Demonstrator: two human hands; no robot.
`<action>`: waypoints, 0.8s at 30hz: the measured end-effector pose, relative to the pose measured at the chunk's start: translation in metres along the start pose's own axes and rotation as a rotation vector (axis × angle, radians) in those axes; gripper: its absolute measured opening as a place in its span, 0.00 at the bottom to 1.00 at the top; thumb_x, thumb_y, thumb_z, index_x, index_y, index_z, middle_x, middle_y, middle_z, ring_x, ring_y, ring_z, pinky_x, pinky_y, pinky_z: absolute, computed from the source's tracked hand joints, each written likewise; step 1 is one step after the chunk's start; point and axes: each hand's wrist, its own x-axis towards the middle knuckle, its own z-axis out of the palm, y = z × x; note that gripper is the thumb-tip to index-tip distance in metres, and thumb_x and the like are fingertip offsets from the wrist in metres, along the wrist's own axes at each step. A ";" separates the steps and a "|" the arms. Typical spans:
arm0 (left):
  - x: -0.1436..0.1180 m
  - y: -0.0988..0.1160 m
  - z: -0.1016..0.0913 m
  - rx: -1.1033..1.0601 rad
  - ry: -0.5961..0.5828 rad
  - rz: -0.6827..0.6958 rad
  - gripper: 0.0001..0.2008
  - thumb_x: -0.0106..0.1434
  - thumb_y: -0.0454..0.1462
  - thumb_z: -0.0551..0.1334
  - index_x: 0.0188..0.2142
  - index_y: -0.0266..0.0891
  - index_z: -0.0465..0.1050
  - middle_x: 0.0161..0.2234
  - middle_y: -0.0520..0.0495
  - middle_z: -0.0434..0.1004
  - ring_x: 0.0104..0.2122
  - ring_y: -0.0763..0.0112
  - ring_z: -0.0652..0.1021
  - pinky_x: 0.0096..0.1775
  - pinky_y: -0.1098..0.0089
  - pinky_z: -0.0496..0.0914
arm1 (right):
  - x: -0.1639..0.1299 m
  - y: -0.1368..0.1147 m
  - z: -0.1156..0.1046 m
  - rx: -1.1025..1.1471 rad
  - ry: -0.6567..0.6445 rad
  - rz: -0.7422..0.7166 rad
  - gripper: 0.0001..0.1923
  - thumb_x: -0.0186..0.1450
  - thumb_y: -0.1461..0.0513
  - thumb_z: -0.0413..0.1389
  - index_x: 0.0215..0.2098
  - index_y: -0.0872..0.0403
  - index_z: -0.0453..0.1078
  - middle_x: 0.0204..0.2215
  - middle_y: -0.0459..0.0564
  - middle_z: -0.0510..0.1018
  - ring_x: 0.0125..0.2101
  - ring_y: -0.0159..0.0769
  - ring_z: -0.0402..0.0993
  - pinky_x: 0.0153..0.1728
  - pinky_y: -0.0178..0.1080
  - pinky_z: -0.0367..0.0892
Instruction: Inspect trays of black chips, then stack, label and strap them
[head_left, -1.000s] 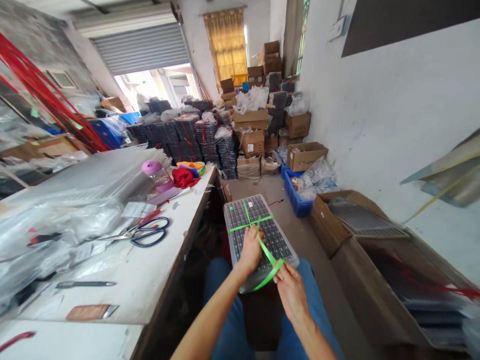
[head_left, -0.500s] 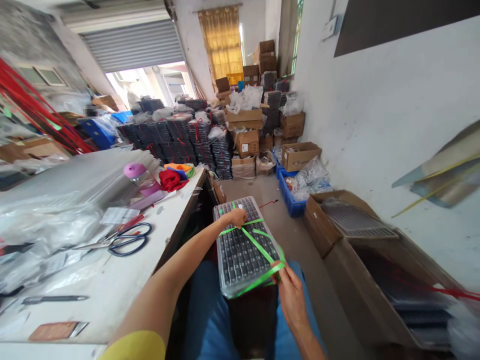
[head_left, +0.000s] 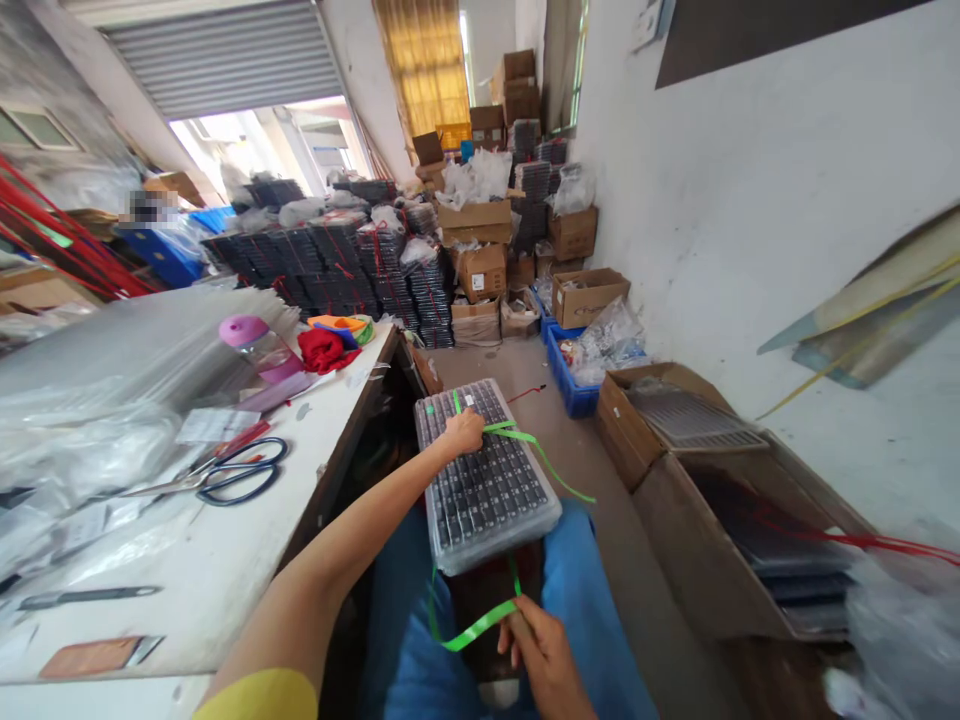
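On my lap a stack of clear plastic trays [head_left: 495, 500], filled with rows of small black parts, lies tilted. A green plastic strap [head_left: 480, 628] runs around it, and one loose end trails off to the right. My left hand [head_left: 466, 432] is closed on the strap near the upper middle of the top tray, pressing down there. Below the near edge of the trays, my right hand [head_left: 536, 640] pinches a slack loop of the same strap. The underside of the stack is hidden.
To the left stands a white worktable [head_left: 225, 570] with blue-handled scissors [head_left: 244, 470], a pink-capped bottle [head_left: 259, 345] and plastic sheets [head_left: 150, 350]. Open cardboard boxes [head_left: 720, 540] and a blue crate [head_left: 577, 385] line the right. Tray stacks [head_left: 330, 265] fill the back.
My right hand has moved down and toward me, drawing the strap off the top of the trays into a loop below their near edge. My left hand stays on the stack.
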 end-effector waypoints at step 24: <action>-0.140 0.008 0.097 -0.937 0.103 0.314 0.15 0.67 0.46 0.56 0.35 0.35 0.70 0.30 0.51 0.71 0.28 0.74 0.73 0.33 0.68 0.70 | 0.000 -0.045 0.019 -0.311 -0.160 -0.218 0.29 0.70 0.46 0.38 0.18 0.53 0.59 0.17 0.44 0.65 0.23 0.31 0.64 0.30 0.34 0.58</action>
